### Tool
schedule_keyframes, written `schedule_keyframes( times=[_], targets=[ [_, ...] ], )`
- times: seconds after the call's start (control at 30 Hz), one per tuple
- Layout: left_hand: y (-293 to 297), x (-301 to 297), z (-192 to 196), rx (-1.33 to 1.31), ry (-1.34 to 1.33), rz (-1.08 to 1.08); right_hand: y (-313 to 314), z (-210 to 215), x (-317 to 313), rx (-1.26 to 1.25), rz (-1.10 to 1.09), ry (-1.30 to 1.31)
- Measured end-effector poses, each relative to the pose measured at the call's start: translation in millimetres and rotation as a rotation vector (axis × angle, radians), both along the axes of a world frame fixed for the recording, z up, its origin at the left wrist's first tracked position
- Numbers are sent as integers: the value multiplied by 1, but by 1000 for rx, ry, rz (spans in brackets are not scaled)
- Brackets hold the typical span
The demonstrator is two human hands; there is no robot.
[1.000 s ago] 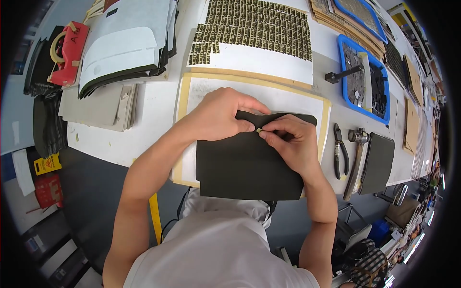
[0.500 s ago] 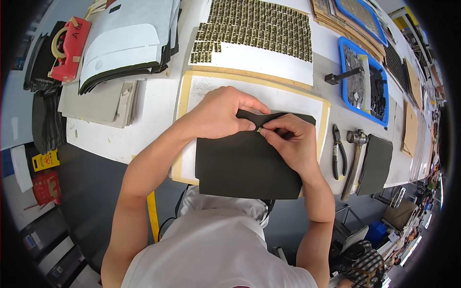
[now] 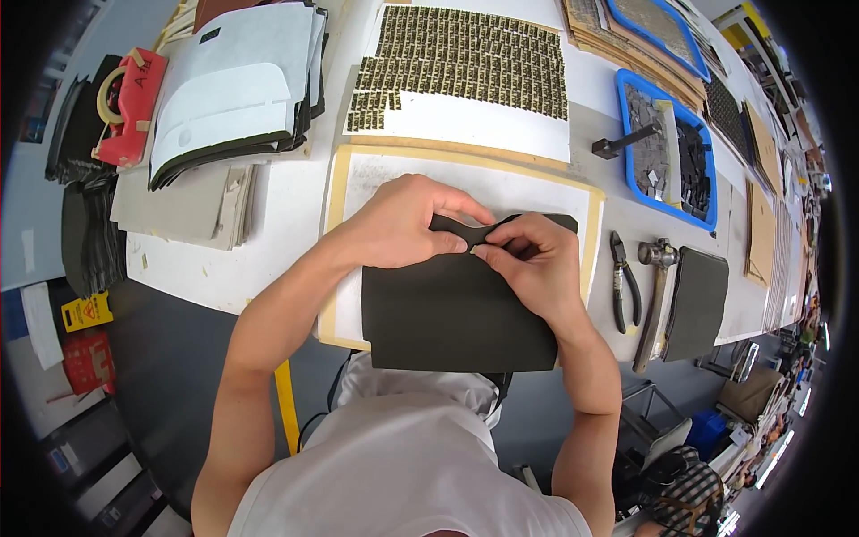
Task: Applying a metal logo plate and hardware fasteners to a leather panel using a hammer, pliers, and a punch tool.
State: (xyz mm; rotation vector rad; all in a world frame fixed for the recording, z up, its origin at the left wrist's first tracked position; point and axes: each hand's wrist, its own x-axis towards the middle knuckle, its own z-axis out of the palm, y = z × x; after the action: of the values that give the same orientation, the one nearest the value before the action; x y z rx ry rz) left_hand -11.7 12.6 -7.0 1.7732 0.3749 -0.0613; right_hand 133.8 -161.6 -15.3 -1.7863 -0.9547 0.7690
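A black flexible sheet [image 3: 456,318] lies over a white board [image 3: 376,170] edged with tan tape and overhangs the table's near edge. My left hand [image 3: 401,222] is closed on the sheet's far edge, thumb on top, and the edge bows up there. Close to its thumb tip, my right hand [image 3: 539,259] pinches a tiny gold-coloured piece [image 3: 475,249] against the bent part of the sheet. Fingers mostly cover that piece, so its exact shape is hidden. Beyond the board, many small gold-and-black pieces [image 3: 465,67] stand in rows on a white sheet.
On the right lie pliers [image 3: 624,282], a hammer [image 3: 658,286], a stack of black sheets [image 3: 698,300] and a blue tray [image 3: 713,179] with dark pieces, a black-handled tool [image 3: 626,141] at its rim. Leftward are layered white panels [image 3: 228,98] and a red tape dispenser [image 3: 131,107].
The view has shifted slightly. My right fingertips have come a little closer to the left thumb, and less of the gold-coloured piece shows. Both hands keep their hold.
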Motion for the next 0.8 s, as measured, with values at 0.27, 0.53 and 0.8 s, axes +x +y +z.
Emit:
schedule_keyframes(
  times=[0.27,0.53,0.8],
  targets=[
    [12,-5,9,-167,-22,31,-1,18,25,331,-90,-535],
    [14,-9,16,-49,-78,63,-14,25,38,159,-153,12],
    [8,-5,17,-59,-22,117,-17,27,29,275,-160,143]
  ],
)
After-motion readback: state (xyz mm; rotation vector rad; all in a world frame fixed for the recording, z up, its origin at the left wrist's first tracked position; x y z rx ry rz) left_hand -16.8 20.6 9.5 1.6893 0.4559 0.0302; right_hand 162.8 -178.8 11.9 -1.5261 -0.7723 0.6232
